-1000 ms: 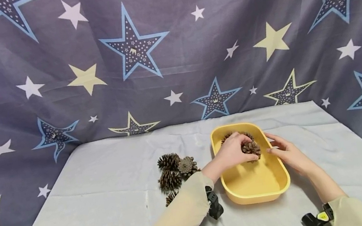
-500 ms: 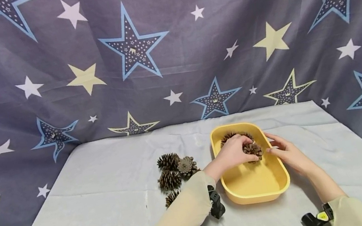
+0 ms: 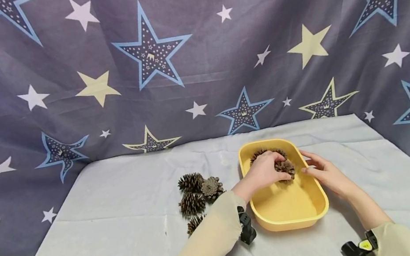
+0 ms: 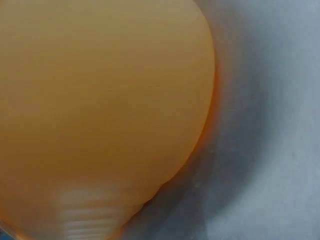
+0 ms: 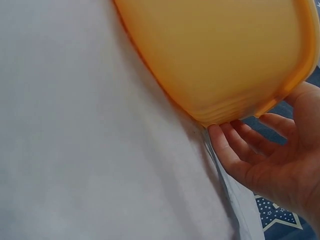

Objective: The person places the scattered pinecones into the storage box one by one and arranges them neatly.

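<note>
In the head view, my left hand reaches into a yellow plastic tub and grips a brown pine cone between thumb and fingers. More pine cones lie at the tub's far end, partly hidden behind this hand. My right hand holds the tub's right side, its thumb over the rim. The right wrist view shows that hand's fingers against the outside of the tub wall. Only the tub's outer wall and the cloth fill the left wrist view; the left hand is out of sight there.
Several pine cones sit in a cluster on the grey-white cloth left of the tub, partly covered by the left forearm. A dark star-patterned curtain hangs behind the table. Each wrist carries a small black camera.
The gripped pine cone has shifted very slightly inside the tub, and the left forearm has edged a little to the right. The right hand and the tub stay in place.
</note>
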A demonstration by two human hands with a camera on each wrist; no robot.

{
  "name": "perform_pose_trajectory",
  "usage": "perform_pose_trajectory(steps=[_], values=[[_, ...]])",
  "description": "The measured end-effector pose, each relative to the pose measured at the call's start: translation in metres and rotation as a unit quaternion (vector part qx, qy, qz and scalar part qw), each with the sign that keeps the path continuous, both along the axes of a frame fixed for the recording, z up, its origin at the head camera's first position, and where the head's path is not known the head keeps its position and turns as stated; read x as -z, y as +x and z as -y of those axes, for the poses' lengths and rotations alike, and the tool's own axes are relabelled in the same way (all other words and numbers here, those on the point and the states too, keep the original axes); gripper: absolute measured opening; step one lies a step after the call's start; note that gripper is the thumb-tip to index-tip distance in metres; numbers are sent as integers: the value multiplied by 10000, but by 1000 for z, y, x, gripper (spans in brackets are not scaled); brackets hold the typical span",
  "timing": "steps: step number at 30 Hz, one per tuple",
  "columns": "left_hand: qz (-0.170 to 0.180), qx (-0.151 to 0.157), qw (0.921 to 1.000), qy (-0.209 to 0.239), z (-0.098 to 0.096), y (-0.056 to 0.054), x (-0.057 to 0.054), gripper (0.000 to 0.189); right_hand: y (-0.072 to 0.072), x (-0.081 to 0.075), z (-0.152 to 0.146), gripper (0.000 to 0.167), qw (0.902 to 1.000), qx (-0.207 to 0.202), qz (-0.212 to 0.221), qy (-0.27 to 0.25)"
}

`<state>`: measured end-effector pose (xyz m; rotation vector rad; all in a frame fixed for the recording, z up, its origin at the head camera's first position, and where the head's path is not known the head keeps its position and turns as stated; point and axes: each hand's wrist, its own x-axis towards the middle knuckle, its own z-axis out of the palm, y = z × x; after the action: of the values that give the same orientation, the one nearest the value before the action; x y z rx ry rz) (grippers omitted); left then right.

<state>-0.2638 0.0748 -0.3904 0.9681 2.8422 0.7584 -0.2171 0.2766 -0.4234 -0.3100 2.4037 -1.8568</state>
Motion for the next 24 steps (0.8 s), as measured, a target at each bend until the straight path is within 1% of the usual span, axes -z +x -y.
perform_pose_trajectory(steps=[6,11,15,18,24], values=[[55,-86,9999,19,-1,0,-1,47,-1,1,1,60,10000,47,-22,-2],[219,-234,9993,174,-2,-1,0,48,0,0,1,60,10000,49,-48,-4],[291,-239,9989,288,-3,0,2,47,0,0,1,61,10000,16,-40,-14],[241,-209,9991,291,-4,1,3,47,0,0,1,61,10000,17,-47,-2],[100,-223,9996,108,-5,2,2,48,0,0,0,61,10000,25,-75,-12]])
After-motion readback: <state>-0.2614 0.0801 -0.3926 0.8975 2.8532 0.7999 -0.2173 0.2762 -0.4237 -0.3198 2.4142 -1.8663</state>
